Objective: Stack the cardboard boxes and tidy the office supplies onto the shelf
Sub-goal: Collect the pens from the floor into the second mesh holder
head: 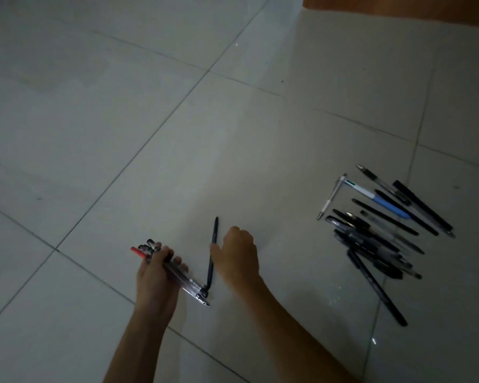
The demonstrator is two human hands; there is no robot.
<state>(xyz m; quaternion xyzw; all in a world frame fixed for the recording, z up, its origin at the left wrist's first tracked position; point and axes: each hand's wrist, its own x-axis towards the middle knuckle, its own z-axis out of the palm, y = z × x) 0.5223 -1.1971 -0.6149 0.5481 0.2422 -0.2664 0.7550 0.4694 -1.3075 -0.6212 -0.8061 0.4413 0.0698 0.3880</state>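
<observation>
The pale tiled floor (177, 120) fills nearly the whole view, crossed by thin dark grout lines, with a brown surface (398, 6) at the top right corner. To the right a loose pile of pens (376, 233) lies on the tiles (mostly dark, one blue-barrelled, one white), well apart from both hands. The right hand (239, 255) has its fingers curled and its thumb against a single dark pen (213, 252), holding it. The left hand (155, 275) grips a bundle of pens (172, 269), a red cap showing at its far end; the dark pen's lower end meets the bundle's tip.
</observation>
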